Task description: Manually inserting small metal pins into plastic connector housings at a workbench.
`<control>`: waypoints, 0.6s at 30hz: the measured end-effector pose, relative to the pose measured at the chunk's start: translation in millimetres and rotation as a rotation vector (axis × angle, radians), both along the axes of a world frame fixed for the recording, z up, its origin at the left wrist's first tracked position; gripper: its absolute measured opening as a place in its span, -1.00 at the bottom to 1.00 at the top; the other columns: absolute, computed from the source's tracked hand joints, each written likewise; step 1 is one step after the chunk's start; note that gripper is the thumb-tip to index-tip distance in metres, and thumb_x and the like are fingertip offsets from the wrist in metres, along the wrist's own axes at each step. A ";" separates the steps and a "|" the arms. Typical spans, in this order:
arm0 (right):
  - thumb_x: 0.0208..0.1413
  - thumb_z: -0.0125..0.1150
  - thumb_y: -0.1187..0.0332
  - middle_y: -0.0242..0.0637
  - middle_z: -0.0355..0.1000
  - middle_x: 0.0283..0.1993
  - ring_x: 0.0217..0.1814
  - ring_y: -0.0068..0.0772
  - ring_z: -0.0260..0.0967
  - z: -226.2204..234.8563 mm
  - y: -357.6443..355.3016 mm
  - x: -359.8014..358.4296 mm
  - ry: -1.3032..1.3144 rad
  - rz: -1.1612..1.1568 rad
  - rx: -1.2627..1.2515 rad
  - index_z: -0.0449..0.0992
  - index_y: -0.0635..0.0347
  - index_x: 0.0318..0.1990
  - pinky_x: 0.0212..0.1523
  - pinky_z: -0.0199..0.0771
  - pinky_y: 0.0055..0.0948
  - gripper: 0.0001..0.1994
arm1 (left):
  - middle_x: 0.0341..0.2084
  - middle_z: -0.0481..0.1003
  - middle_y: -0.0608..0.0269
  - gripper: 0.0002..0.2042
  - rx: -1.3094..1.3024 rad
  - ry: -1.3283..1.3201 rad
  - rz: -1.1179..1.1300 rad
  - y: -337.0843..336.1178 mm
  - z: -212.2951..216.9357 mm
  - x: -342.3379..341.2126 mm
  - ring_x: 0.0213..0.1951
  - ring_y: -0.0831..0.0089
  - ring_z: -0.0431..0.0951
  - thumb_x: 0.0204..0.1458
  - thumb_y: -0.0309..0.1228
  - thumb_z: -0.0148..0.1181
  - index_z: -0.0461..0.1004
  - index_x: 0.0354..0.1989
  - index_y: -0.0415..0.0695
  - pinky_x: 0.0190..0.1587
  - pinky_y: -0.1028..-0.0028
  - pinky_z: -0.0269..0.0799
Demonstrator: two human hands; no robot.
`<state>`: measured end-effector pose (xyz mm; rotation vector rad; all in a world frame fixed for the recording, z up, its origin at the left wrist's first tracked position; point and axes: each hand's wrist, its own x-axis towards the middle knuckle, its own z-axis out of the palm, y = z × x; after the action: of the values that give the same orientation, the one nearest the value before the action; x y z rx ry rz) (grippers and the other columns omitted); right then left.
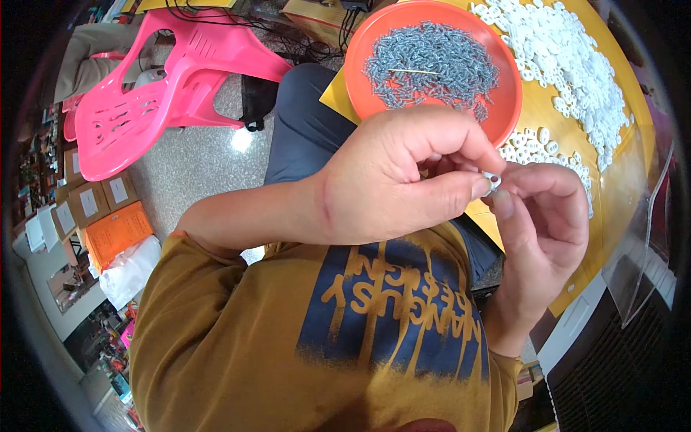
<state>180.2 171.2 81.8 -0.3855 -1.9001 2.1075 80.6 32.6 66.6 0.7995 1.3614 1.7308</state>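
Small white ring (492,180): pinched between left hand (389,176) and right hand (543,216) fingers; risk: slips from fingertips, dropping to lap below; orange dish (504,108) of screws beyond.

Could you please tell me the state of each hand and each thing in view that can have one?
left hand: closed, pinching the small white part
right hand: fingers curled, pinching the same part
small white part: held between both hands
orange tray: holding a heap of small grey metal pieces
white rings: loose, piled on the yellow table
pink chair: unoccupied
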 end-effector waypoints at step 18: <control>-0.06 0.08 0.62 -0.33 0.34 -0.34 -0.30 -0.60 0.25 0.1 -9.1 1.9 -0.032 -0.064 0.052 0.36 0.37 -0.29 -0.23 0.23 -0.66 -0.86 | -0.43 0.39 0.33 -0.82 0.035 -0.138 0.150 -1.9 -2.2 13.2 -0.54 0.76 0.33 0.01 -0.55 0.00 0.33 -0.19 -0.23 -0.50 0.76 0.26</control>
<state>182.0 162.1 81.8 -0.4648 -1.9302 2.0189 93.8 30.6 64.4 0.5977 1.3283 1.8938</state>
